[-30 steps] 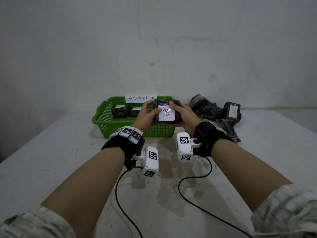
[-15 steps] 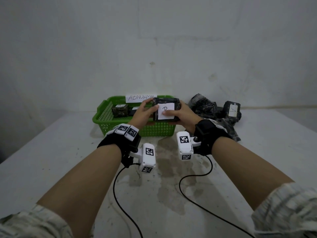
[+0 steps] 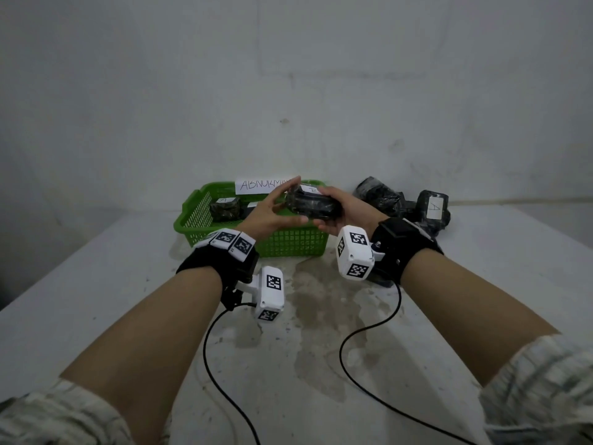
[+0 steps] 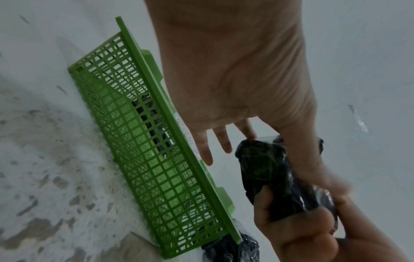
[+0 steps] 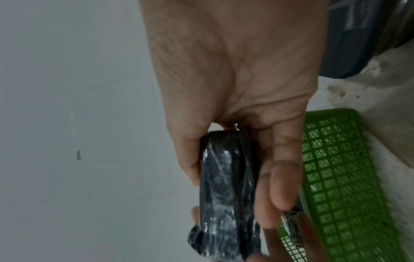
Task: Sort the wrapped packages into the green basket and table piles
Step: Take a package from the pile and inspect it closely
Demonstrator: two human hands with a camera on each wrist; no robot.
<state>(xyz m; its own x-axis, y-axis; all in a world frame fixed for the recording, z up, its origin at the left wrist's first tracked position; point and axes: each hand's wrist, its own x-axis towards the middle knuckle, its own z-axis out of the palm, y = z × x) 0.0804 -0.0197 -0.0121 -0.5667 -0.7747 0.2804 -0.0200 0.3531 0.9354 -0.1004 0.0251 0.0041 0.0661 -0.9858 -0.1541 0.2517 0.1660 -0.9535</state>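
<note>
At frame centre, the right hand (image 3: pixel 345 208) grips a black film-wrapped package (image 3: pixel 313 205) from its right end, long axis lying left-right, just above the green basket (image 3: pixel 288 242). The left hand (image 3: pixel 272 213), fingers straight, touches its left end. The package's label is turned away, probably unreadable; the basket's sign (image 3: pixel 260 185) reads "ABNORM…"; a piled package (image 3: pixel 433 207) shows "A".

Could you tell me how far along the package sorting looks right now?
Partly done. Wrapped packages already lie in the green basket. The right hand grips one package above it, the left hand touching it with straight fingers. A pile waits on the table.
</note>
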